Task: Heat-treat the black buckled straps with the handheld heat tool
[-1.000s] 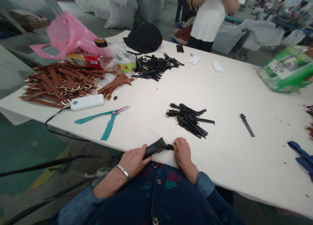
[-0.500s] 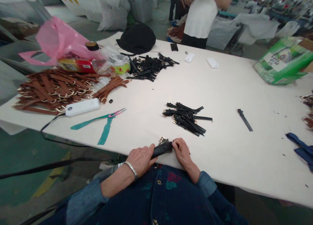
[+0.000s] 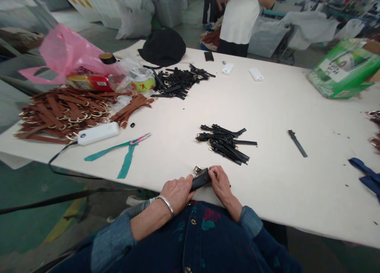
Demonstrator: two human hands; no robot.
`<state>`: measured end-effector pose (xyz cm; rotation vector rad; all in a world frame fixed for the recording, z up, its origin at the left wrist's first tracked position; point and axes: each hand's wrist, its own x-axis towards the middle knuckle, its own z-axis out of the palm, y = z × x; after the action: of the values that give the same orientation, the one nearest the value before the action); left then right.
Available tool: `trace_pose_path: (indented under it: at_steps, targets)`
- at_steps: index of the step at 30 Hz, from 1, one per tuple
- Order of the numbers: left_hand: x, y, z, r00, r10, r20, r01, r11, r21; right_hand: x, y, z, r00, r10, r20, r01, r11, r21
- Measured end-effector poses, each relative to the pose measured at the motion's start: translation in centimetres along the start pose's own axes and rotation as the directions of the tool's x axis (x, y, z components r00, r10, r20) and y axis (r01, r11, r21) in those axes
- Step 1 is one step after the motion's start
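In the head view, my left hand [image 3: 177, 191] is closed around a smooth black elongated object [image 3: 200, 179], whose exact kind I cannot make out. Its far end meets the fingertips of my right hand [image 3: 220, 184], which are pinched together on a small dark piece, mostly hidden. A gold buckle on a black strap [image 3: 196, 169] shows just behind the black object. Beyond my hands lies a small pile of black buckle straps [image 3: 224, 142]. One single black strap [image 3: 297, 143] lies apart to the right.
Pink-handled thread snips [image 3: 141, 138] with teal cloth strips lie left, near a white power bank [image 3: 98, 133] and brown straps [image 3: 65, 110]. Farther back are more black straps [image 3: 178, 81], a black cap [image 3: 163, 47] and a green bag [image 3: 341, 69]. A person [image 3: 239, 19] stands across the table.
My left hand and the black object have moved slightly right, closer to my right hand. The right hand keeps its pinch almost in place. The view has shifted a little.
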<state>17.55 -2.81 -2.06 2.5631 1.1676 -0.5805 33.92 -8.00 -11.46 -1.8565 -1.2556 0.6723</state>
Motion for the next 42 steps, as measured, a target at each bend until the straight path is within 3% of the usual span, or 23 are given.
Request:
trace_pose_path:
  at_steps: [5,8,11,20,28,35,42]
  targets:
    - [0.2,0.1,-0.3,1.0,-0.018,0.017,0.018,1.0,-0.014,-1.2,0.6,-0.4,0.998,-0.049,-0.027,0.049,0.998,0.031]
    - [0.3,0.0,-0.4,1.0,0.001,-0.004,-0.001,1.0,0.006,-2.3,1.1,-1.1,0.991,-0.109,-0.078,0.102,0.991,-0.088]
    - [0.3,-0.1,-0.5,1.0,0.013,-0.019,-0.013,1.0,0.019,-2.9,1.2,-1.7,0.991,-0.125,-0.037,0.113,0.965,-0.238]
    - [0.2,-0.9,-0.9,1.0,-0.007,0.001,0.007,0.999,0.042,-1.8,-0.4,-2.2,0.992,0.093,0.08,-0.048,0.893,-0.447]
    - [0.5,-0.6,-1.3,0.998,-0.045,0.032,0.044,0.999,0.024,-0.9,-0.1,-1.9,0.965,0.235,0.114,-0.181,0.916,-0.358]
    - [0.9,-0.5,-1.4,0.999,-0.049,0.02,0.049,0.999,-0.011,-1.1,0.7,-1.7,0.989,0.138,0.054,-0.122,0.965,-0.233]
    - [0.7,-2.0,-1.4,0.993,-0.111,0.05,0.113,0.993,-0.038,-0.5,-0.1,-2.8,0.989,0.084,0.121,-0.041,0.945,-0.324]
